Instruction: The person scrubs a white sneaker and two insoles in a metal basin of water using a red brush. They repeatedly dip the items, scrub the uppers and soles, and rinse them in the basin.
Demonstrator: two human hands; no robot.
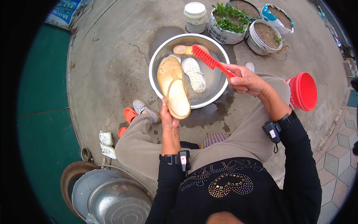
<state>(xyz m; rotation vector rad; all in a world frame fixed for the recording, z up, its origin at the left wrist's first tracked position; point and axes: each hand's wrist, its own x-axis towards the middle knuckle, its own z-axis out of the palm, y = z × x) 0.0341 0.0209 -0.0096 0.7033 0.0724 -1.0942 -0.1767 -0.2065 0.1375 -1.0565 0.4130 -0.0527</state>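
Note:
My left hand [169,116] is closed around the heel end of a tan clog [172,72], holding it over the near left part of a metal basin [153,63]. The clog's strap and pale insole face up. In my right hand [247,79] is a red scrub brush [207,58] by its handle, its bristled head above the basin's right half and apart from the clog. Inside the basin lie a white shoe [194,74] with its sole up and another tan shoe [181,50] at the far side, in cloudy water.
Beyond the basin stand a white tub [195,18] and several planters, one with leafy greens [230,18]. A red bucket [307,91] lies tilted by my right knee. At left are orange shoes [130,115], white shoes [107,143] and stacked metal pots [115,201]. Wet patches mark the concrete.

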